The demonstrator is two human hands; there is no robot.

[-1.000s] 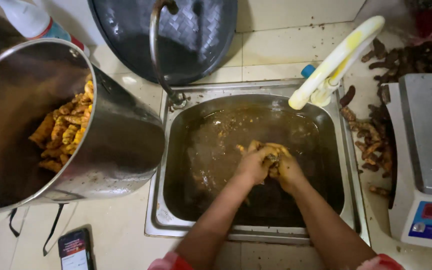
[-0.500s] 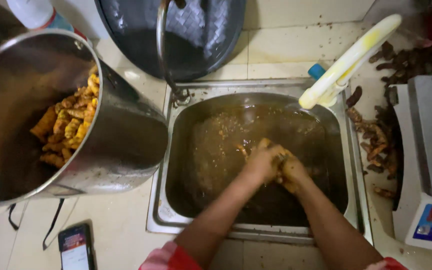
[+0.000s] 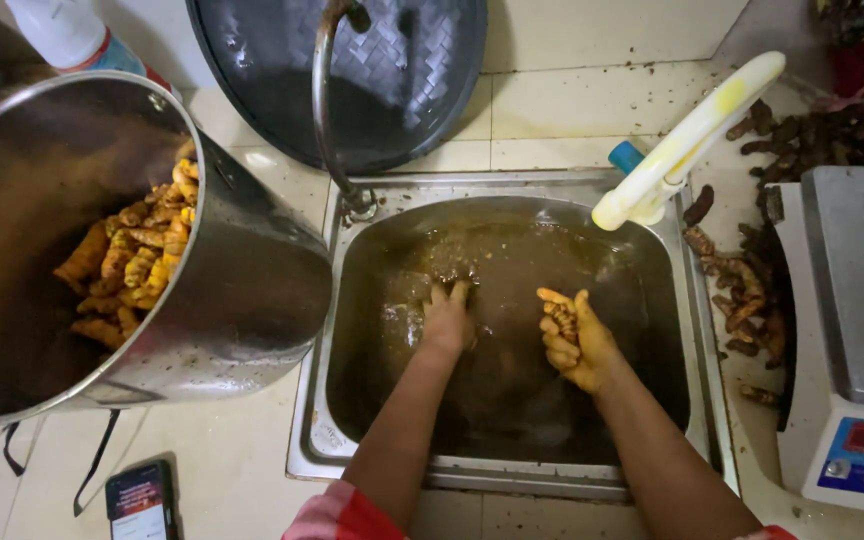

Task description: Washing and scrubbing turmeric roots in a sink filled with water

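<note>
Hands have split apart now. Right hand (image 3: 577, 345) is lifted out of the muddy water, grip clenched on a yellow root (image 3: 562, 318); left hand (image 3: 447, 318) is flat, fingers released, down in the sink (image 3: 317, 440) feeling for more.

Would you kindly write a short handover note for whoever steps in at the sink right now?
Left hand: plunged into the murky brown water in the steel sink, fingers spread; whether it holds anything is hidden.
Right hand: above the water, grip closed on a yellow turmeric root.
Washed turmeric roots lie piled in the big steel pot left of the sink.
Unwashed dark roots lie on the counter to the right, beside the scale.
Done: one batch in the pot. Left: the root in hand, whatever sits under the water, and the dirty pile.
</note>
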